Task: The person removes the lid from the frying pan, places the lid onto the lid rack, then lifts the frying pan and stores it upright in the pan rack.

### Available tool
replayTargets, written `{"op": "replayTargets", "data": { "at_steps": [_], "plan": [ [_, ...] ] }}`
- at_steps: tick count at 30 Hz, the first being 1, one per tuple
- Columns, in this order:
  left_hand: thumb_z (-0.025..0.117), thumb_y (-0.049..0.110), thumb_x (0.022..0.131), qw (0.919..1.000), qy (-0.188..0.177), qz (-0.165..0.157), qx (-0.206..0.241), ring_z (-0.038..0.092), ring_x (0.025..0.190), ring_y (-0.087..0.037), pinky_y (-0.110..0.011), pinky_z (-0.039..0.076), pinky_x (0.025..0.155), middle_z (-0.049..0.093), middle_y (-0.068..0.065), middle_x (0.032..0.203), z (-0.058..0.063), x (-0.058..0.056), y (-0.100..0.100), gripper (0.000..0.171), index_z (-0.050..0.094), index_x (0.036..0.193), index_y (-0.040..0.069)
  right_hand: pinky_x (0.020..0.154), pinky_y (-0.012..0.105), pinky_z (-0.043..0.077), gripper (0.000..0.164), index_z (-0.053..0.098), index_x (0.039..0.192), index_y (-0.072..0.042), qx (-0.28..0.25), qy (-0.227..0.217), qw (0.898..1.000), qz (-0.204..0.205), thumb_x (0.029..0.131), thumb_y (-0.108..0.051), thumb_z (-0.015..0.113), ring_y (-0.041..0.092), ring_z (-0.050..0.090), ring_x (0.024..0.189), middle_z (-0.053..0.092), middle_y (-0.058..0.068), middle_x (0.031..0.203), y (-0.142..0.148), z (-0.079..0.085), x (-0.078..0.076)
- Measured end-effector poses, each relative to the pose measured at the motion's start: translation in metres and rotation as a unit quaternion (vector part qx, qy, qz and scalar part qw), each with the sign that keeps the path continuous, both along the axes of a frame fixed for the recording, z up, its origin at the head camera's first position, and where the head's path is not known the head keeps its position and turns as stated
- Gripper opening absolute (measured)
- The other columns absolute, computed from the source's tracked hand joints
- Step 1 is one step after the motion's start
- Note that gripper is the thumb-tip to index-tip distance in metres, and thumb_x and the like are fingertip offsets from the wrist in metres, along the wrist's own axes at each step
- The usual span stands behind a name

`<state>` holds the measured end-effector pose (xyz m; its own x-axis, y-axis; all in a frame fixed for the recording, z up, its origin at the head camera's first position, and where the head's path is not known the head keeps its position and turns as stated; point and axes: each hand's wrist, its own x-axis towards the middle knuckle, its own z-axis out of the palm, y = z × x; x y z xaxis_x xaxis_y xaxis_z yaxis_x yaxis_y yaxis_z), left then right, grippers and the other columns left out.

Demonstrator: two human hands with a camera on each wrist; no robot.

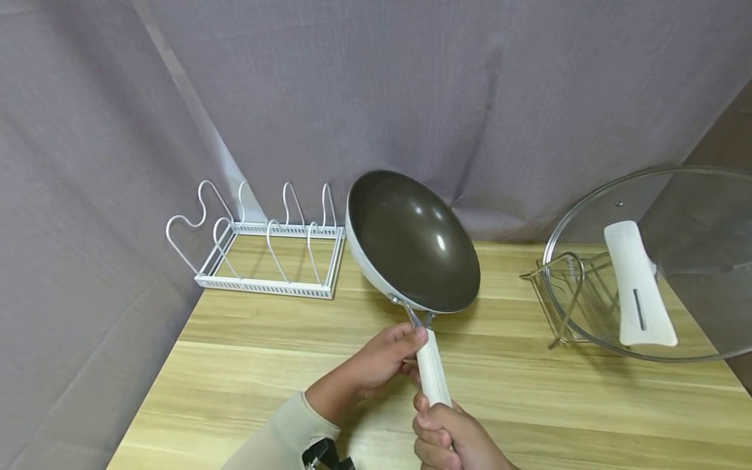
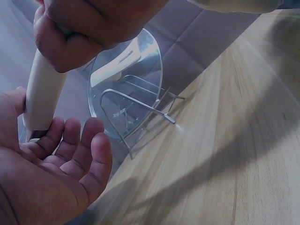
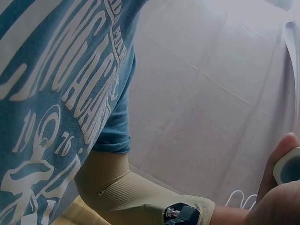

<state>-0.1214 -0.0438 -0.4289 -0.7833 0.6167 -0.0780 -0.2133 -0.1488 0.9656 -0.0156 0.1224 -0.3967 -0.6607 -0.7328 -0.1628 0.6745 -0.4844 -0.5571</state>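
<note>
A wok (image 1: 414,241) with a dark inside, white outside and long white handle (image 1: 433,369) is held tilted above the wooden table, its inside facing me. My right hand (image 1: 455,434) grips the end of the handle, fingers wrapped round it. Nearer the pan, my left hand (image 1: 384,359) pinches the handle's front part, thumb on top and fingers underneath. From the left wrist view, the fingers (image 2: 75,145) of that hand are loosely bent below the handle. In the right wrist view, the handle's butt end (image 3: 288,166) shows within the right hand.
Just left of the wok stands a white wire rack (image 1: 264,284) with several upright loops. At the right, a large glass lid (image 1: 581,196) with a white grip (image 1: 637,281) leans in a metal stand (image 1: 566,307). Grey cloth (image 1: 411,85) hangs behind the table (image 1: 235,352).
</note>
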Motion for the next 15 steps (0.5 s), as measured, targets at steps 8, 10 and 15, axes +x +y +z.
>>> {"op": "replayTargets", "data": {
  "at_steps": [8,10,15],
  "plan": [
    [0.045,0.036,0.11,0.9999,0.006,-0.002,0.014,0.063,0.078,-0.012,-0.032,0.052,0.071,0.068,0.001,0.09,0.0,-0.0012,0.0008,0.04,0.058,0.117,-0.001,0.041,0.016,0.014,0.017,0.052,0.096,-0.027,-0.062,0.033,0.997,0.02,0.101,-0.014,0.042,0.0,0.02,0.047,0.033,-0.017,0.062,-0.0012,-0.005,-0.0013],
    [0.046,0.036,0.11,0.9999,0.004,0.0,0.015,0.063,0.079,-0.012,-0.031,0.052,0.071,0.067,0.001,0.091,0.0016,-0.001,0.0012,0.039,0.058,0.116,0.0,0.041,0.015,0.015,0.018,0.052,0.097,-0.027,-0.073,0.035,0.996,0.024,0.101,-0.014,0.041,0.0,0.019,0.047,0.033,-0.017,0.062,-0.0013,-0.0051,-0.0016],
    [0.047,0.036,0.109,0.9998,-0.005,0.01,0.017,0.062,0.082,-0.012,-0.033,0.052,0.073,0.066,0.002,0.091,0.0058,0.0,0.0015,0.036,0.059,0.116,0.002,0.04,0.015,0.013,0.026,0.053,0.101,-0.029,-0.108,0.061,0.992,0.035,0.103,-0.013,0.033,0.0,0.02,0.047,0.03,-0.015,0.064,-0.0025,-0.0049,-0.0036]
  ]
}}
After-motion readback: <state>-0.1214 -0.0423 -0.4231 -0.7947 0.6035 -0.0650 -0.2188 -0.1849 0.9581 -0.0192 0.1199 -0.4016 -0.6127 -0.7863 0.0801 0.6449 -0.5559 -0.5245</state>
